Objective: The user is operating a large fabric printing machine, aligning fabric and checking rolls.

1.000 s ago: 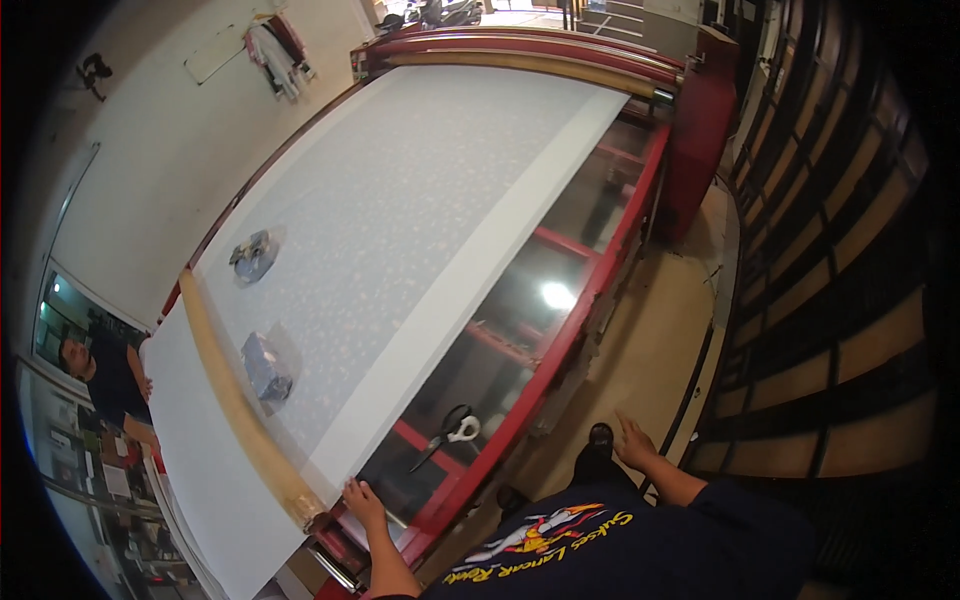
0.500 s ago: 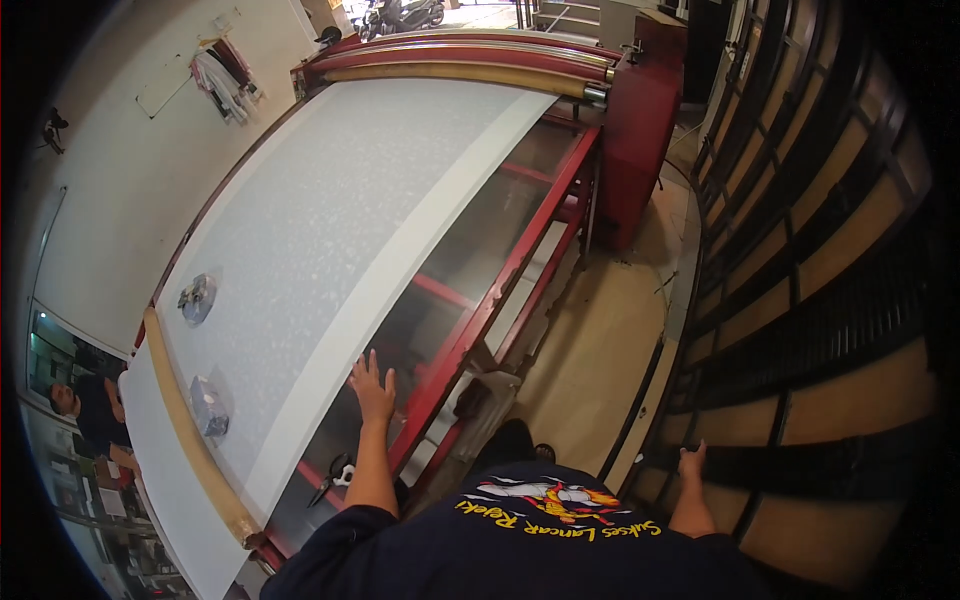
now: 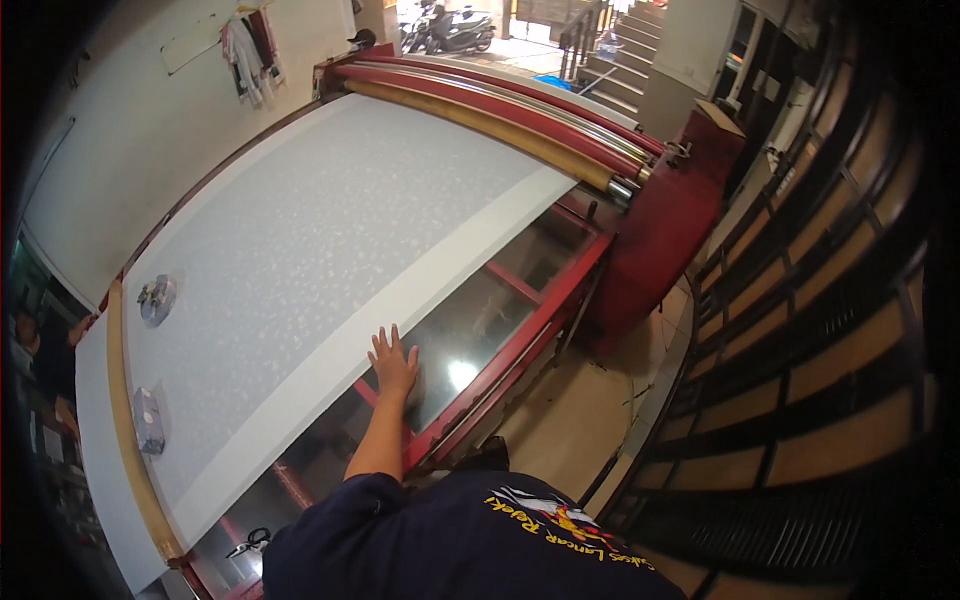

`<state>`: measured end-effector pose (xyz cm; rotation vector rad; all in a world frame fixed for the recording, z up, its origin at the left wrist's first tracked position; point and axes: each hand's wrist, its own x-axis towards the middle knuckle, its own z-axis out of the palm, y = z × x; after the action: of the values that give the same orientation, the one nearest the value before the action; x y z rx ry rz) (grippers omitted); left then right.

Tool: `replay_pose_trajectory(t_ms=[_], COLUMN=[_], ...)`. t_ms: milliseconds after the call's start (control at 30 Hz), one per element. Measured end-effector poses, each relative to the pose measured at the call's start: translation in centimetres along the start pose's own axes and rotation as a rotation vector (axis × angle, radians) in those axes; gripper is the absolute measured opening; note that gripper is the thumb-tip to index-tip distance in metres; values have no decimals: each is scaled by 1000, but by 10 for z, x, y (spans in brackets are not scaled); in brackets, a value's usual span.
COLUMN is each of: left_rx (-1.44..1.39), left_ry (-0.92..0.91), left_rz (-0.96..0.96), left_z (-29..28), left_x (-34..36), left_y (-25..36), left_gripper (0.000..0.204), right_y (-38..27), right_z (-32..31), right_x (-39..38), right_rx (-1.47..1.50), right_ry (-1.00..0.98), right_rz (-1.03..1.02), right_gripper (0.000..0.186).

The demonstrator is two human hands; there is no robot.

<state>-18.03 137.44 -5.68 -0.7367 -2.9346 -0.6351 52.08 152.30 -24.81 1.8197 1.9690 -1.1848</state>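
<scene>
Left hand [image 3: 393, 362] pressed flat on the glass worktop [image 3: 470, 310], fingers [image 3: 383, 340] spread wide and gripping nothing, tips touching the near edge of the white sheet [image 3: 330, 250], likely to steady or smooth that edge. Right hand out of view, so impossible to tell its state. Sheet stretched long across the glass, fed from the yellowish roller [image 3: 480, 120] and red rollers [image 3: 500, 95] at the far end, near strip of glass left bare with a lamp glare on it. Two round weights [image 3: 157, 297] set on the sheet near a wooden bar [image 3: 125, 420], apparently to hold it down. Scissors [image 3: 247, 543] on the glass by the near corner. Red metal frame [image 3: 520, 330] around the worktop, tiled floor [image 3: 570, 420] beside it, stairs [image 3: 620, 40] and parked motorbikes [image 3: 450, 30] beyond, clothes hung on the pale wall [image 3: 130, 130].
</scene>
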Motion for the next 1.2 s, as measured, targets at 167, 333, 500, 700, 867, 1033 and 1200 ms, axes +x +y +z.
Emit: replay_pose_trajectory(t_ms=[167, 333, 500, 700, 867, 1033, 1200], left_rx=[115, 101, 134, 85, 164, 127, 190], left_ry=[-214, -207, -63, -313, -320, -278, -228], left_rz=[-120, -252, -219, -430, -439, -439, -448], left_z=[42, 48, 50, 72, 85, 92, 101], left_x=[12, 16, 79, 125, 114, 109, 106], left_y=[24, 32, 93, 142, 150, 154, 161], left_gripper=[79, 77, 76, 79, 83, 81, 77], right_y=[-83, -316, -589, -799, -804, -810, -844], right_z=[-72, -193, -221, -174, -150, -161, -169], right_x=[119, 216, 272, 334, 355, 358, 377], right_rx=[125, 89, -17, -678, -908, -885, -880], right_ry=[107, 550, 442, -24, -125, -156, -259], right_rz=[-47, -519, -1176, -1441, -1392, -1376, -1404], right_gripper=[43, 31, 39, 76, 80, 79, 70])
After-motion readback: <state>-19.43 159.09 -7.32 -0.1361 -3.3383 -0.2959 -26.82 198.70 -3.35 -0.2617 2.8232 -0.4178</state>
